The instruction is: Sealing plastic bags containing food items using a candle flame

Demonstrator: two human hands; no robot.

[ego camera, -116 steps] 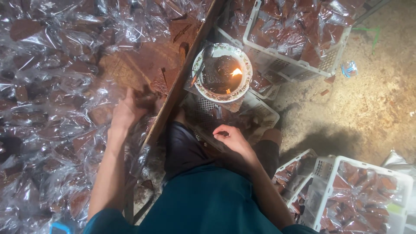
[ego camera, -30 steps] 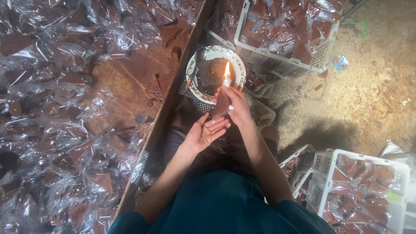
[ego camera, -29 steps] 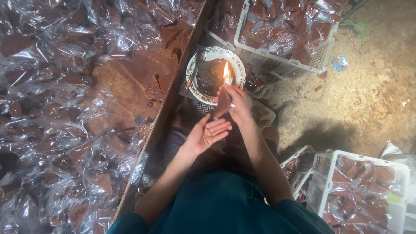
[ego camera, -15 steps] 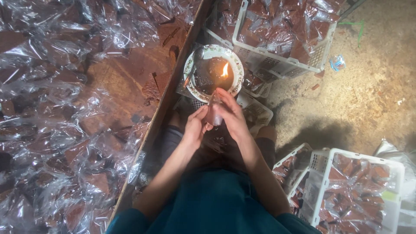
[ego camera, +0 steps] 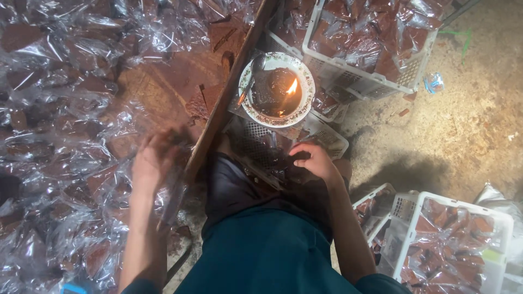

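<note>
- Grip state: left hand blurred over clear packets, cannot tell; right hand curled loosely, resting on lap.
- Wooden plank runs lengthwise away from person, beside lit bowl.

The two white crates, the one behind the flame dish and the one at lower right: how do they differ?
The far crate lies behind the flame dish, heaped with clear packets of brown pieces; the near crate sits lower right, beside the person's right arm, partly cut off by the frame. Both are white, perforated plastic and hold similar packets.
</note>
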